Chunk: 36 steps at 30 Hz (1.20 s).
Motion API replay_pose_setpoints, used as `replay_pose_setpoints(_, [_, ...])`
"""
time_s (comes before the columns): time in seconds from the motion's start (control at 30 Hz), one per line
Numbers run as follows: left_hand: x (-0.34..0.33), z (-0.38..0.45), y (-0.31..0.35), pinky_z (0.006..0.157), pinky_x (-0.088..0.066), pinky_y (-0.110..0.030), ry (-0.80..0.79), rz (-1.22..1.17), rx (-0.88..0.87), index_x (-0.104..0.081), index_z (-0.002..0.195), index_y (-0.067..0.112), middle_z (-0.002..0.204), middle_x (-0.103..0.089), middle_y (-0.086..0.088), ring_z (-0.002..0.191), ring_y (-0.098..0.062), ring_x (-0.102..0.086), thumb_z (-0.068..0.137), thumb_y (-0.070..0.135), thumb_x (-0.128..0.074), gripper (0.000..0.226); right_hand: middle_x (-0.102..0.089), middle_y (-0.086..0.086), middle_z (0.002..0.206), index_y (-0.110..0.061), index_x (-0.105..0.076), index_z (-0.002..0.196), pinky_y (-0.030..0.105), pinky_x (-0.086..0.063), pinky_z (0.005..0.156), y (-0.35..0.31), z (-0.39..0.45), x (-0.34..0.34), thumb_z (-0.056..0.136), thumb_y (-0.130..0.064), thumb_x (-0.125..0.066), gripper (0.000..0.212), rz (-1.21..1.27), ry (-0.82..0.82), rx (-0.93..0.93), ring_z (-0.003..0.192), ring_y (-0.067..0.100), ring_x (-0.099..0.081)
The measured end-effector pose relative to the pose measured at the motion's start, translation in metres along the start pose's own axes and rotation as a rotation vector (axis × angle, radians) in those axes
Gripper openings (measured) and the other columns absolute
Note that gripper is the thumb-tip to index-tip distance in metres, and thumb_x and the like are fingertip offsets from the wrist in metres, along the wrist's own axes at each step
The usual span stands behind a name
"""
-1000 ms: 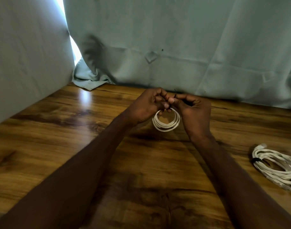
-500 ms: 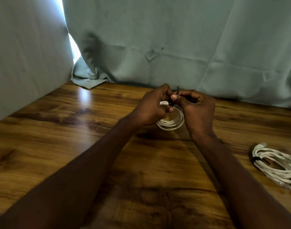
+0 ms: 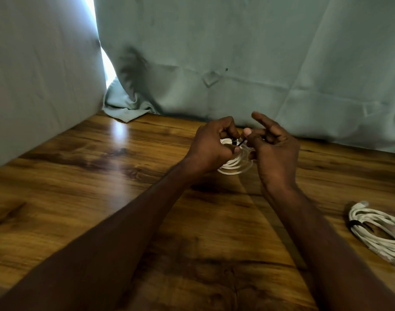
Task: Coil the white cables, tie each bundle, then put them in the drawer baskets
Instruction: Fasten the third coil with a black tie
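Note:
A small coil of white cable [image 3: 236, 165] hangs between my two hands above the wooden table [image 3: 102, 198]. My left hand [image 3: 212, 147] grips the top of the coil, its fingers curled round the strands. A thin black tie [image 3: 239, 143] sticks out at the top of the coil. My right hand [image 3: 275, 149] pinches the tie's free end between thumb and a finger, with its forefinger raised straight. A second white coil [image 3: 380, 234], bound by a black tie, lies on the table at the right edge.
Pale green cloth [image 3: 237, 52] hangs along the back and left sides of the table, with a bright gap [image 3: 106, 61] at the corner. A fold of cloth [image 3: 124, 111] spills onto the tabletop there. No drawer or basket shows.
Both hands rose slightly with the coil. My right hand's forefinger has lifted and straightened while it pulls the black tie's end to the right.

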<state>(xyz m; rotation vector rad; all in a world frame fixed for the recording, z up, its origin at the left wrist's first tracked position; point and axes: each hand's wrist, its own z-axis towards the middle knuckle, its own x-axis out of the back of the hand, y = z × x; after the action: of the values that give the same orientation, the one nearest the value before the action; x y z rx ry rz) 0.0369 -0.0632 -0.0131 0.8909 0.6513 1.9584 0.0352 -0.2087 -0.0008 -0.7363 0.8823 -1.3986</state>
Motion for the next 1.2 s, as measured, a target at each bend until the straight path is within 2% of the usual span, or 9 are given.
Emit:
replay_pose_setpoints(0.1, [-0.002,0.000,-0.004,0.065,-0.057,-0.035,0.017,-0.059,0.045,-0.058,0.081,0.014,0.078,-0.074,0.001,0.076,-0.016,-0.073,0.069,-0.001,-0.084,0.033,-0.079,0.008,0.086,-0.008,-0.074,0.110,0.032,-0.059,0.066,0.001,0.000,-0.002,0.087,-0.007,-0.081,0.024,-0.025,0.028,-0.001,0.080,0.021,-0.077])
replay_pose_setpoints(0.2, [-0.001,0.001,-0.007,0.058,-0.052,-0.028,0.024,-0.077,0.063,-0.059,0.084,0.011,0.076,-0.074,0.003,0.067,-0.008,-0.069,0.071,-0.002,-0.084,0.031,-0.079,0.007,0.082,-0.011,-0.080,0.097,0.040,-0.062,0.065,0.008,0.001,0.000,0.088,-0.010,-0.080,0.009,-0.107,0.031,-0.019,0.075,0.025,-0.078])
replay_pose_setpoints(0.37, [-0.001,0.002,-0.008,0.058,-0.051,-0.022,0.019,-0.113,0.099,-0.061,0.086,0.009,0.075,-0.075,0.002,0.066,-0.005,-0.070,0.075,-0.001,-0.086,0.029,-0.079,0.004,0.078,-0.013,-0.081,0.097,0.038,-0.064,0.066,0.007,0.001,0.000,0.088,-0.009,-0.081,0.010,-0.152,0.039,-0.009,0.069,0.020,-0.078])
replay_pose_setpoints(0.6, [-0.001,0.000,-0.002,0.057,-0.048,-0.016,0.002,-0.109,0.100,-0.063,0.088,0.006,0.075,-0.076,0.003,0.066,-0.002,-0.070,0.072,-0.005,-0.084,0.029,-0.072,-0.006,0.062,-0.022,-0.080,0.076,0.047,-0.063,0.062,0.009,0.000,0.000,0.081,-0.020,-0.080,0.005,-0.355,0.095,0.037,0.058,0.014,-0.072])
replay_pose_setpoints(0.67, [-0.001,0.000,0.000,0.057,-0.048,-0.016,-0.007,-0.099,0.088,-0.064,0.088,0.007,0.074,-0.076,0.004,0.067,-0.002,-0.070,0.073,-0.003,-0.085,0.027,-0.069,-0.006,0.059,-0.021,-0.078,0.073,0.038,-0.060,0.059,0.010,-0.001,0.000,0.078,-0.020,-0.078,0.006,-0.413,0.087,0.073,0.056,0.009,-0.068])
replay_pose_setpoints(0.8, [-0.002,-0.001,0.001,0.057,-0.048,-0.017,-0.007,-0.105,0.076,-0.065,0.088,0.005,0.075,-0.075,0.002,0.066,-0.002,-0.069,0.073,0.000,-0.087,0.027,-0.069,-0.009,0.062,-0.020,-0.079,0.076,0.009,-0.039,0.052,0.006,-0.004,0.001,0.080,-0.015,-0.077,0.007,-0.507,0.052,0.158,0.061,0.001,-0.064])
replay_pose_setpoints(0.87, [-0.001,-0.001,0.000,0.058,-0.046,-0.014,-0.012,-0.106,0.071,-0.065,0.088,0.004,0.073,-0.074,0.005,0.066,0.001,-0.068,0.073,-0.001,-0.086,0.026,-0.071,-0.009,0.067,-0.019,-0.081,0.082,0.009,-0.041,0.055,0.007,-0.004,0.002,0.081,-0.012,-0.075,0.010,-0.528,-0.009,0.195,0.066,0.003,-0.066])
replay_pose_setpoints(1.03, [0.000,0.000,-0.003,0.057,-0.044,-0.011,-0.018,-0.104,0.086,-0.065,0.089,0.000,0.068,-0.070,0.012,0.061,0.007,-0.065,0.074,-0.006,-0.083,0.025,-0.076,-0.009,0.079,-0.019,-0.082,0.089,0.021,-0.055,0.066,0.010,0.001,0.004,0.087,-0.012,-0.075,0.010,-0.500,-0.094,0.180,0.075,0.004,-0.071])
replay_pose_setpoints(1.2, [0.001,0.003,-0.007,0.055,-0.047,-0.015,0.020,-0.136,0.150,-0.066,0.089,0.003,0.070,-0.072,0.009,0.060,0.005,-0.065,0.071,-0.007,-0.084,0.027,-0.078,-0.009,0.088,-0.019,-0.084,0.097,0.015,-0.050,0.070,0.011,0.002,0.000,0.089,-0.008,-0.073,0.018,-0.459,-0.120,0.143,0.081,0.002,-0.071])
